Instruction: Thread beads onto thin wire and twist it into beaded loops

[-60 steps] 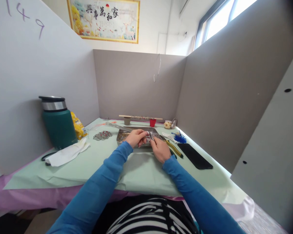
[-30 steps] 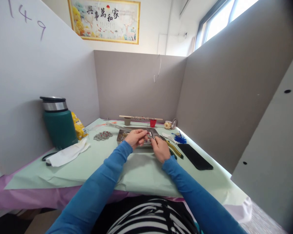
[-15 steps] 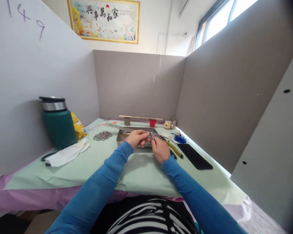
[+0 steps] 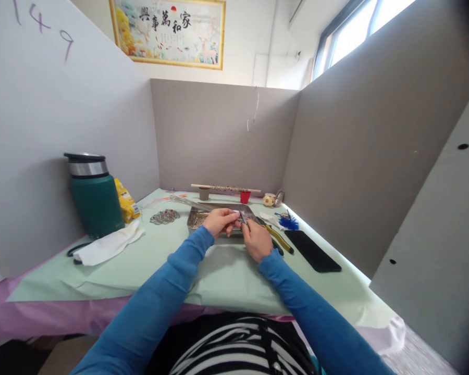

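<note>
Over the near side of a metal tray (image 4: 190, 227), both hands meet with their fingertips close together. My left hand (image 4: 219, 223) is closed in a pinch; what sits between its fingers is too small to make out. My right hand (image 4: 258, 240) is closed around a thin dark pointed tool (image 4: 242, 216), whose tip slants up toward the left fingers. Small gold-coloured pieces (image 4: 197, 221) lie in the tray's left part. Thin silvery wires (image 4: 185, 201) rest across its back left corner. The hands hide much of the tray.
Left stand a green bottle (image 4: 96, 205), a white tissue (image 4: 109, 245) and a beaded heap (image 4: 164, 216). Behind, a beaded stick (image 4: 226, 188) spans a grey cup (image 4: 204, 194) and a red cup (image 4: 245, 197). Right lie yellow-handled pliers (image 4: 281, 239), a blue tassel (image 4: 288, 221) and a black phone (image 4: 312, 251).
The view has shifted very slightly. Both hands keep the same pose over the tray, and the thin tool stays between them.
</note>
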The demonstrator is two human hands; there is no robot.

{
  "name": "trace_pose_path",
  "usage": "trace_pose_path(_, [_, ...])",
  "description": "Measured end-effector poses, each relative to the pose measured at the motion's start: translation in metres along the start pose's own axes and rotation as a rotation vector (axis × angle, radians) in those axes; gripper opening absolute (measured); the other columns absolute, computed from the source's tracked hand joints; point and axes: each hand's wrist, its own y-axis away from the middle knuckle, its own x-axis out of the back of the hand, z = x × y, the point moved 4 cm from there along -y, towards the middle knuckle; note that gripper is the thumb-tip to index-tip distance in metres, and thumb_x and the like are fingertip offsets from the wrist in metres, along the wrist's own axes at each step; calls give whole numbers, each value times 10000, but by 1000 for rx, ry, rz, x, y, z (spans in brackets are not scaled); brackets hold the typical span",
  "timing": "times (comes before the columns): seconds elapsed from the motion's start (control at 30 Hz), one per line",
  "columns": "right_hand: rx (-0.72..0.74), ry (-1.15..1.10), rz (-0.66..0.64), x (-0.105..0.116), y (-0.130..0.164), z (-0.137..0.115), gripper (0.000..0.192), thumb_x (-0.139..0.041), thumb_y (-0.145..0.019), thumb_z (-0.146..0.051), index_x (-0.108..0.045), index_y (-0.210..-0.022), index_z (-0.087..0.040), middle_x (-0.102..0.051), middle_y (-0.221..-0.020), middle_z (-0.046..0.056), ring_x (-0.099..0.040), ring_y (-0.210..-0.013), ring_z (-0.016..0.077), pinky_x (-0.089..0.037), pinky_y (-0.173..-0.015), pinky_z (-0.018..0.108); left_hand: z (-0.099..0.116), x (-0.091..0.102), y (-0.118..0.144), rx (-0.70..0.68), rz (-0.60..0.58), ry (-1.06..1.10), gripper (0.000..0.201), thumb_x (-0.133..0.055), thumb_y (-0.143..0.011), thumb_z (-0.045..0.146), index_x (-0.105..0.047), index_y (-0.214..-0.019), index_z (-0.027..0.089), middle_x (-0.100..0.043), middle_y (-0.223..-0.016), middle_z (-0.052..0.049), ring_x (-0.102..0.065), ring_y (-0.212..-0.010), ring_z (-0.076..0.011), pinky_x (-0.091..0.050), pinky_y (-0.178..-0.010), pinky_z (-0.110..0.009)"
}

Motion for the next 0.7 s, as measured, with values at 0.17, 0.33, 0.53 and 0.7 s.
trace_pose_path(0.17, [-12, -219, 7, 1, -1, 0, 288, -347, -884, -322, -559, -748, -183, -611, -687, 47, -532, -625, 156, -324, -577, 253, 1, -1, 2, 57, -20, 61, 253, -666, -713, 317, -551, -744, 94, -575, -576, 10, -362, -321, -11, -319, -328, -177])
trace_pose_path(0.33, [-107, -911, -284, -5, 0, -7, 321, -375, -859, -447, -519, -727, -193, -490, -547, -17, -462, -464, 120, -380, -462, 246, 5, -3, 6, 67, -128, 201, 249, -678, -700, 306, -555, -757, 97, -521, -546, 38, -268, -303, 16, -225, -300, -148])
trace_pose_path(0.53, [-71, -1308, -589, 0, 6, -14, 310, -467, -824, -460, -504, -715, -172, -440, -551, -34, -481, -467, 115, -409, -428, 250, 14, -5, 20, 124, -379, 175, 241, -656, -714, 323, -558, -722, 103, -458, -480, 57, -209, -266, 12, -184, -264, -151])
trace_pose_path(0.7, [129, -893, -576, 8, 7, -7, 314, -378, -875, -404, -526, -727, -170, -489, -528, -28, -454, -468, 101, -382, -499, 233, 14, 2, 26, 273, -426, -45, 252, -672, -691, 353, -596, -743, 119, -460, -461, 48, -232, -260, -11, -146, -255, -171])
